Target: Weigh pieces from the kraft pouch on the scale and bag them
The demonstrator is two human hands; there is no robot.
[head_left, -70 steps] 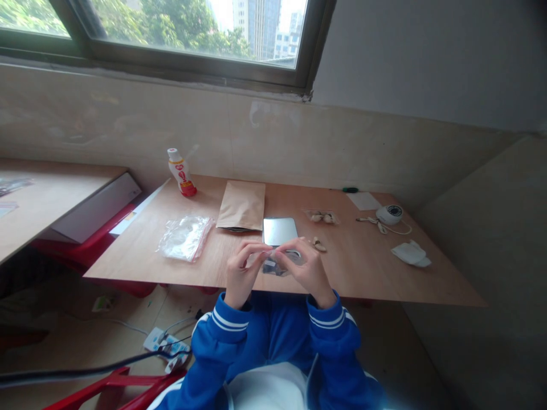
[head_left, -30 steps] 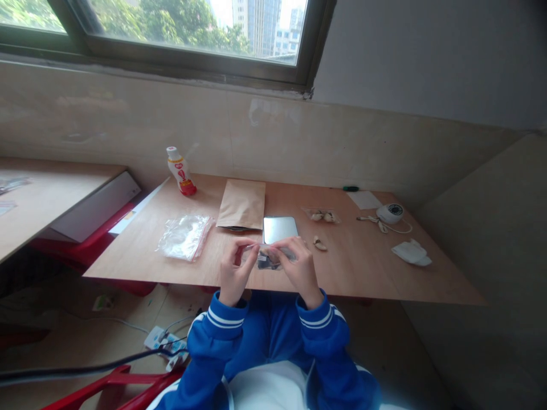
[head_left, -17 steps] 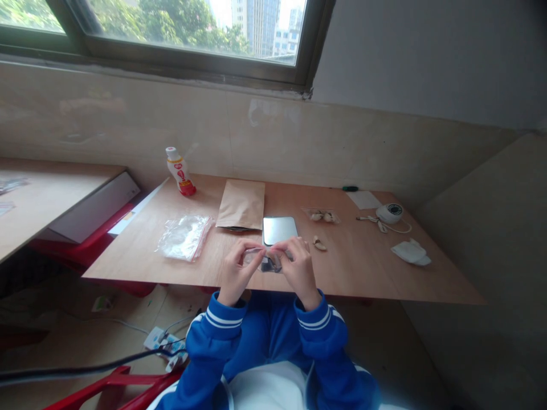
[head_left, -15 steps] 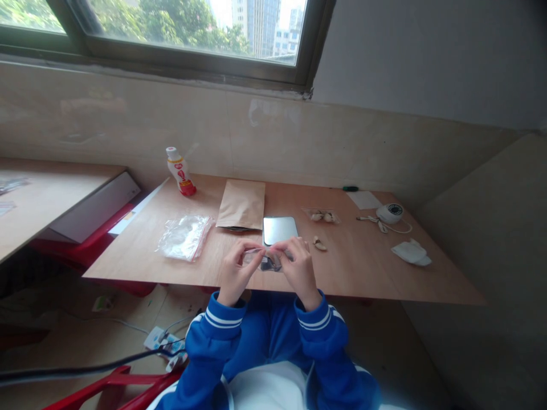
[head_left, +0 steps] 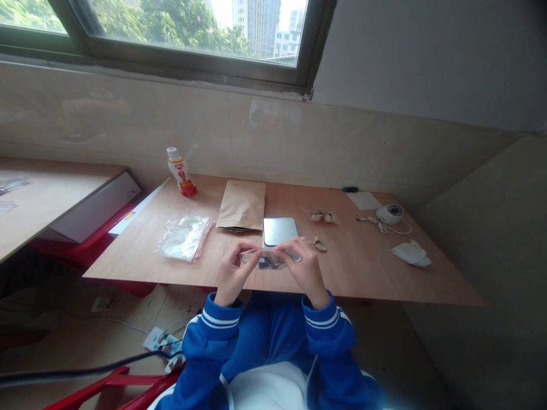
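Between my two hands, a small clear plastic bag [head_left: 269, 260] is held by its upper edge, close to the table's front edge. My left hand [head_left: 234, 269] pinches one end of that edge, and my right hand [head_left: 301, 263] pinches the other. Something dark shows in or behind the bag; I cannot make out what. Just beyond my fingers lies a flat scale [head_left: 280, 230] with a silvery plate. Pale, mushroom-like dried pieces [head_left: 319, 245] lie to the right of it. Behind them is a clear bag of similar pieces [head_left: 322, 216].
A brown paper pouch [head_left: 241, 205] lies left of the scale, with a stack of clear zip bags [head_left: 184, 238] further left. At the back left stands a bottle [head_left: 182, 172]. To the right are a white camera [head_left: 389, 213] with its cable and a crumpled tissue [head_left: 411, 253].
My hands have moved slightly apart, the right one shifting rightward. The upper edge of the bag is now stretched wider between my fingers.
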